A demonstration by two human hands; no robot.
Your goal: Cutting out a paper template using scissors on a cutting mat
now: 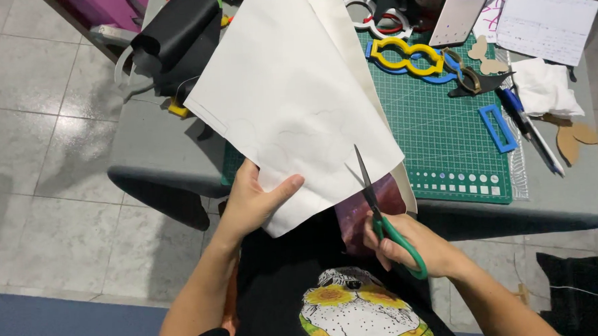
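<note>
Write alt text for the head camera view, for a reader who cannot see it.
Seen from above, a person's right hand cuts with green-handled scissors into a large white sheet that the left hand holds up by its lower edge. Behind it, a green cutting mat on a grey table holds yellow and blue plastic templates.

The sheet (295, 87) hangs above the cutting mat (445, 135), which lies on the table (156, 140). The left hand (257, 200) grips the sheet's near edge; the scissors (382, 218), in the right hand (410, 247), enter it from the right.
</note>
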